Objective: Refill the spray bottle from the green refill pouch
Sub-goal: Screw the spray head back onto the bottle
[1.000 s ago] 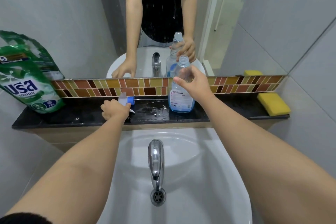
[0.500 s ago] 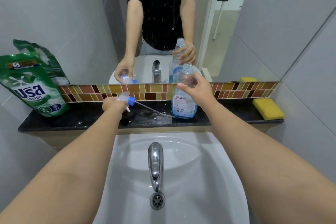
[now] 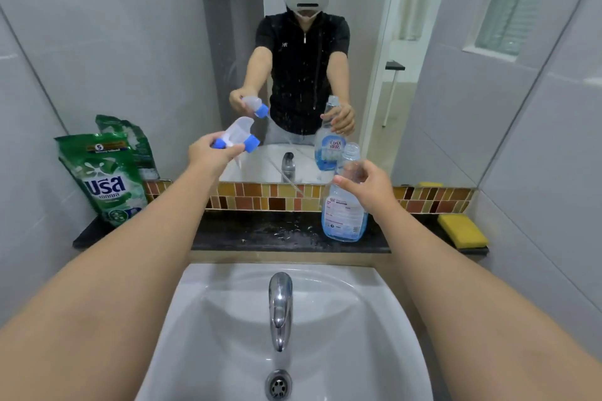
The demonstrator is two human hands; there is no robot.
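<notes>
A clear spray bottle (image 3: 343, 215) with blue liquid in its lower part stands uncapped on the black ledge (image 3: 260, 231). My right hand (image 3: 368, 182) grips its neck. My left hand (image 3: 211, 153) holds the white and blue trigger sprayer head (image 3: 239, 137) up in the air, left of the bottle, its thin dip tube trailing down to the right. The green refill pouch (image 3: 104, 179) leans upright against the wall at the ledge's left end, untouched.
A yellow sponge (image 3: 462, 231) lies at the right end of the ledge. A white basin (image 3: 358, 319) with a chrome tap (image 3: 280, 306) sits below. A mirror (image 3: 456, 75) covers the wall above the tiled strip, reflecting a person.
My left hand has lifted the sprayer head from the ledge up into the air. The right hand stays on the bottle's neck. The camera has tilted upward.
</notes>
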